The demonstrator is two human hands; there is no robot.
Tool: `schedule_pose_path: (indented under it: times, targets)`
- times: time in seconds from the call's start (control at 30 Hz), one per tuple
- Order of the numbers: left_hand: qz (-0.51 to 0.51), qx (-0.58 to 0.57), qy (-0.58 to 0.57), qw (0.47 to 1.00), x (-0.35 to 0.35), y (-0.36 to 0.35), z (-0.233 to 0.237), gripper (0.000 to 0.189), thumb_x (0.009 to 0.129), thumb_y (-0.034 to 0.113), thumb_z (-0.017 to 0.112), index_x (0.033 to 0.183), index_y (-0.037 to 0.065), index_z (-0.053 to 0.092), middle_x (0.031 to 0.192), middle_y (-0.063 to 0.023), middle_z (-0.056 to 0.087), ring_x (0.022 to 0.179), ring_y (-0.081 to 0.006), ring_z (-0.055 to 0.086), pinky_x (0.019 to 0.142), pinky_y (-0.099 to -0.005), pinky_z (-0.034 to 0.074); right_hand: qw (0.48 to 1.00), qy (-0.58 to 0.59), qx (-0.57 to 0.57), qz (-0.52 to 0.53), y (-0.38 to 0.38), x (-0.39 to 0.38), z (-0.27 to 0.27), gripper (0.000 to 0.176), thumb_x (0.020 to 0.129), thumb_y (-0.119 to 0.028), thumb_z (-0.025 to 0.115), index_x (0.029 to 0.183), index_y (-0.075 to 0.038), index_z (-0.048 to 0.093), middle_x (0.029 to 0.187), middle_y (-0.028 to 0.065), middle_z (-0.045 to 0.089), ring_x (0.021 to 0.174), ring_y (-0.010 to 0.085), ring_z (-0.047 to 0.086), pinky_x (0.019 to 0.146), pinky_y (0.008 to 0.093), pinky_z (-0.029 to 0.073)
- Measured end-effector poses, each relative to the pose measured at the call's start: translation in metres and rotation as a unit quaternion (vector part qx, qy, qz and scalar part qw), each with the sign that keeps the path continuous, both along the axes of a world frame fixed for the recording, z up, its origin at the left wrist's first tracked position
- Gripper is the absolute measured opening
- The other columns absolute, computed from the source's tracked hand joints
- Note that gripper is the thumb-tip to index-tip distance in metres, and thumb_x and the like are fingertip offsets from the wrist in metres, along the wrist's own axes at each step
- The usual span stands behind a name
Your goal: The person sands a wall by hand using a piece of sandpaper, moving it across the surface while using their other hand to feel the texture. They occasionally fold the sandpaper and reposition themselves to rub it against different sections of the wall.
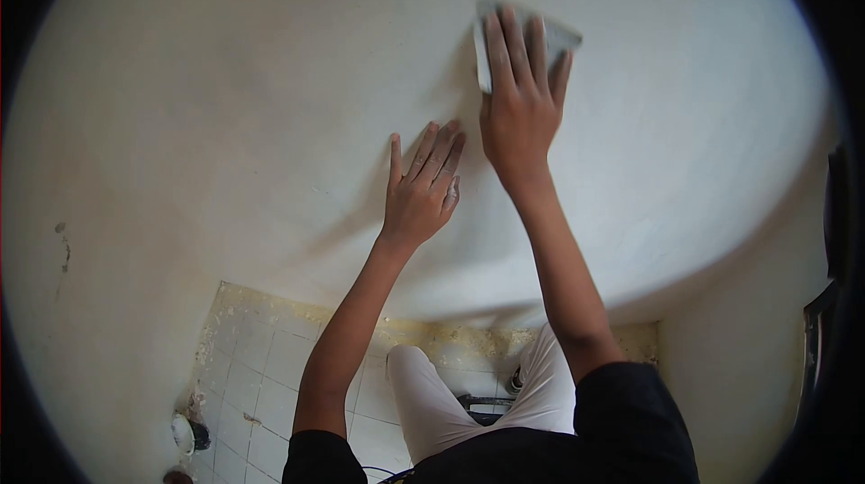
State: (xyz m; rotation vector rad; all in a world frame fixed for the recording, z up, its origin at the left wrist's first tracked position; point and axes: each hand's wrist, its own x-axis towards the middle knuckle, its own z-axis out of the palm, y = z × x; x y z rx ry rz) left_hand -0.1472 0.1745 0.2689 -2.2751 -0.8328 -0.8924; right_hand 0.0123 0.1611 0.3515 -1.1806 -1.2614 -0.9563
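Observation:
My right hand (523, 96) lies over a thin grey-white sheet (563, 38), pressing it flat on the pale wall (315, 60). Its fingers point upward, and corners of the sheet show on both sides of them. Lower and to the left, my left hand (422, 182) rests on the wall with its fingers spread and nothing in it. White dust marks its fingers.
A tiled floor (261, 367) with a rough yellowish edge lies at the bottom left. A white and black object (189, 433) sits there. Dark marks (63, 250) show on the wall at far left. A dark-framed object (817, 340) is at the right edge.

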Motion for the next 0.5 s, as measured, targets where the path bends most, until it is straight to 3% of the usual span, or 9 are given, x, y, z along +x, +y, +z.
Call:
schedule_pose_path:
  times: [0.13,0.2,0.27,0.33,0.37,0.43,0.5]
  targets:
    - [-0.003,0.013,0.005,1.000,-0.001,-0.004,0.006,0.061,0.086,0.017,0.061,0.144,0.010,0.044,0.156,-0.0058,0.034,0.146,-0.0262,0.027,0.116,-0.0626,0.015,0.992,0.027,-0.125,-0.022,-0.017,-0.001,-0.139,0.064,0.079,0.002,0.054,0.141,-0.012,0.049,0.147,0.0049,0.048,0.139,0.0293,0.040,0.115,0.0599,0.018]
    - [-0.012,0.010,0.006,1.000,0.001,-0.008,0.011,0.061,0.086,0.017,0.061,0.145,0.012,0.045,0.156,-0.0045,0.034,0.146,-0.0264,0.026,0.116,-0.0629,0.015,0.988,0.039,-0.147,-0.017,-0.025,0.005,-0.164,0.064,0.079,0.002,0.053,0.141,-0.012,0.049,0.147,0.0051,0.048,0.139,0.0296,0.040,0.115,0.0600,0.017]
    - [-0.022,0.011,0.006,1.000,0.004,-0.008,0.018,0.061,0.086,0.017,0.062,0.145,0.014,0.045,0.156,-0.0033,0.034,0.146,-0.0265,0.026,0.115,-0.0632,0.015,0.989,0.027,-0.142,-0.015,-0.024,0.011,-0.154,0.064,0.080,0.002,0.053,0.142,-0.012,0.049,0.147,0.0053,0.048,0.139,0.0298,0.040,0.115,0.0603,0.016]
    - [-0.024,0.015,0.019,0.999,0.003,-0.011,0.020,0.061,0.083,0.015,0.062,0.143,0.020,0.048,0.156,0.0020,0.035,0.147,-0.0222,0.025,0.116,-0.0635,0.015,0.989,0.007,-0.139,-0.050,-0.021,0.010,-0.092,0.069,0.077,0.003,0.057,0.143,-0.013,0.047,0.149,0.0056,0.045,0.139,0.0311,0.040,0.115,0.0616,0.016]
    - [-0.023,0.011,0.019,0.999,0.003,-0.012,0.020,0.061,0.083,0.015,0.062,0.143,0.020,0.048,0.156,0.0020,0.035,0.147,-0.0222,0.025,0.116,-0.0635,0.015,0.996,0.010,-0.085,-0.020,-0.017,0.008,-0.057,0.077,0.073,0.009,0.057,0.146,-0.011,0.044,0.150,0.0078,0.044,0.141,0.0344,0.036,0.116,0.0593,0.014]
    - [-0.027,0.029,0.026,0.999,0.007,-0.012,0.023,0.060,0.083,0.015,0.062,0.141,0.020,0.050,0.155,0.0026,0.035,0.147,-0.0211,0.025,0.115,-0.0648,0.014,0.999,-0.008,-0.036,-0.039,-0.017,0.010,0.012,0.080,0.075,0.005,0.060,0.149,-0.015,0.038,0.152,0.0060,0.042,0.142,0.0322,0.034,0.116,0.0586,0.018]
    - [-0.028,0.028,0.016,0.999,0.013,-0.014,0.024,0.059,0.083,0.015,0.062,0.140,0.020,0.051,0.155,0.0030,0.035,0.147,-0.0206,0.025,0.115,-0.0651,0.014,0.999,-0.014,0.023,-0.038,-0.010,0.012,0.041,0.080,0.074,0.005,0.060,0.148,-0.015,0.039,0.151,0.0061,0.043,0.142,0.0323,0.035,0.116,0.0586,0.019]
